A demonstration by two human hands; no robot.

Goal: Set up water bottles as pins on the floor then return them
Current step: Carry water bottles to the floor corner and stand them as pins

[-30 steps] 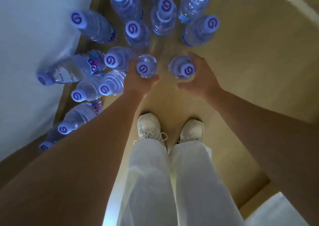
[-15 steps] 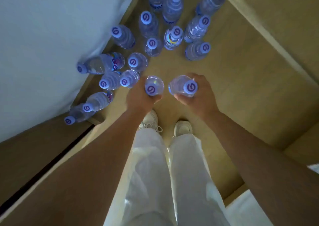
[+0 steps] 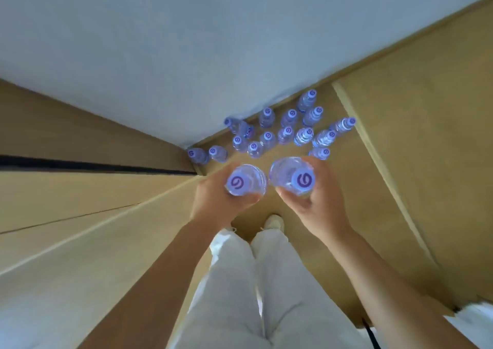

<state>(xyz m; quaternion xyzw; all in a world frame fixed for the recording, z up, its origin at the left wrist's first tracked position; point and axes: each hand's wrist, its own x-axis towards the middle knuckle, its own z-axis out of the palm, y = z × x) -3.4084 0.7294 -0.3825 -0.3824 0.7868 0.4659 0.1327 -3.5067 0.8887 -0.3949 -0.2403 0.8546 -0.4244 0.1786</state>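
Note:
My left hand (image 3: 213,204) grips a clear water bottle with a white cap bearing a purple swirl (image 3: 244,180). A second bottle of the same kind (image 3: 292,174) is held in my right hand (image 3: 317,202). Both bottles are lifted well above the floor, caps facing the camera. Far below, several more water bottles (image 3: 282,135) stand clustered on the tan floor against the wall, a few at the left (image 3: 206,154) beside the corner.
A pale wall (image 3: 186,42) fills the upper view. A wooden panel with a dark gap (image 3: 93,166) runs at the left. The tan floor (image 3: 400,162) stretches right. My white trousers (image 3: 256,282) and one white shoe (image 3: 273,222) are below.
Both hands have lifted their bottles off the floor, and the view has risen, so the bottle cluster now looks smaller and farther away.

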